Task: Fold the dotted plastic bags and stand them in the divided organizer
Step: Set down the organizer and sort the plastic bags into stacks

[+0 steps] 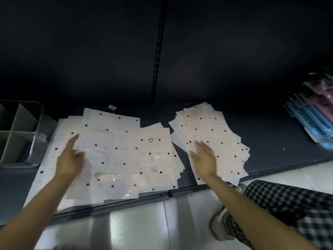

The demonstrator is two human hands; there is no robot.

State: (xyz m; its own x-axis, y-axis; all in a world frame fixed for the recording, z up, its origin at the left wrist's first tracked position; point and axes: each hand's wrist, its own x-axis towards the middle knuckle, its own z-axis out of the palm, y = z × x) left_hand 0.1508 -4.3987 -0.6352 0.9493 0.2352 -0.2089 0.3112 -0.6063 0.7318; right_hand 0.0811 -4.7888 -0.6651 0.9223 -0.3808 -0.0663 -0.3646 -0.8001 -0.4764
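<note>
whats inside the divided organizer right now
The divided organizer shows only its grey dividers and bare compartments; no dotted bags stand in it. Its left part is cut off by the frame, so that part cannot be checked.

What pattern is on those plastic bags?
Dark dots scattered over the pale pink plastic bags, clearest in the head view.

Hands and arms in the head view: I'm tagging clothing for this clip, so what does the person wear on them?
Both forearms are bare, no sleeves in view. The left hand shows no glove or jewellery. The right hand seems to carry a thin ring on one finger; blur prevents certainty.
</note>
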